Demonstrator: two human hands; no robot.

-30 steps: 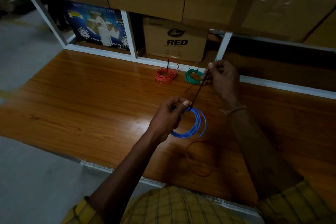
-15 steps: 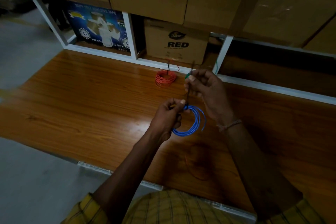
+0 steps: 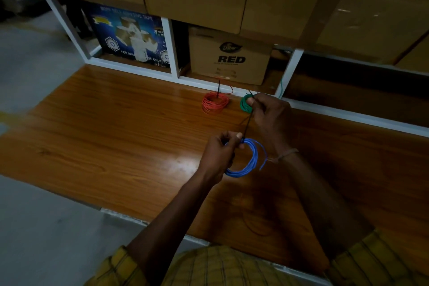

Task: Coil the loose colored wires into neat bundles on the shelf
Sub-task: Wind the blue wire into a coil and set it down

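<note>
At the bottom of the frame your yellow checked sleeves are reaching up over the wooden shelf [image 3: 116, 137], and just above its near edge a loose orange wire [image 3: 255, 225] is lying in a faint loop in the shadow between your forearms. In the middle of the frame your left hand [image 3: 219, 153] is gripping the blue wire coil [image 3: 249, 162], with thumb and fingers curled around the coil's upper left side and the ring hanging above the shelf surface. A thin black tie [image 3: 247, 123] is running from that grip up to your right hand [image 3: 267, 114], whose fingers are pinching its upper end, so the strand is stretching taut between both hands. Just behind your right hand, partly hidden by it, the green wire bundle [image 3: 245, 105] is sitting on the shelf, and just left of it the orange wire bundle [image 3: 214, 103] is resting with a black tie sticking up from it. Farther back, at the top of the frame, a cardboard box marked RED [image 3: 229, 58] and a blue tape box [image 3: 130, 39] are standing in white-framed compartments under larger cartons.
</note>
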